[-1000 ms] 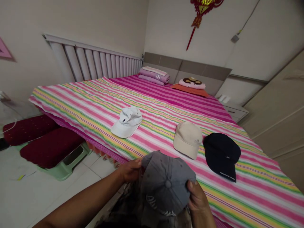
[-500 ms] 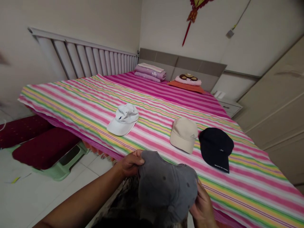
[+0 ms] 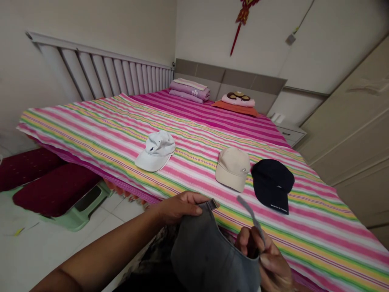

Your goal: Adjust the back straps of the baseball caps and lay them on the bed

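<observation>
A grey baseball cap (image 3: pixel 209 251) is held between my two hands near the bed's front edge, its back opening turned up. My left hand (image 3: pixel 184 207) pinches the cap by the side with the small metal buckle. Strap side: my right hand (image 3: pixel 267 257) grips the cap's edge, and the loose grey strap (image 3: pixel 249 211) sticks up from its fingers, apart from the buckle. Beyond them lie a white cap (image 3: pixel 157 151), a beige cap (image 3: pixel 232 169) and a black cap (image 3: pixel 272 184), the last two side by side. The grey cap's brim is hidden.
The caps lie on a striped sheet (image 3: pixel 100 132) over the bed. Folded purple bedding (image 3: pixel 190 91) and a pink folded item (image 3: pixel 238 100) sit by the headboard (image 3: pixel 252 83). Green stools with dark red covers (image 3: pixel 56 190) stand at the left. A radiator (image 3: pixel 103 71) lines the wall.
The grey cap has turned from showing its crown to showing its back opening. Its strap now hangs free of the buckle, by my right hand. The view has shifted slightly.
</observation>
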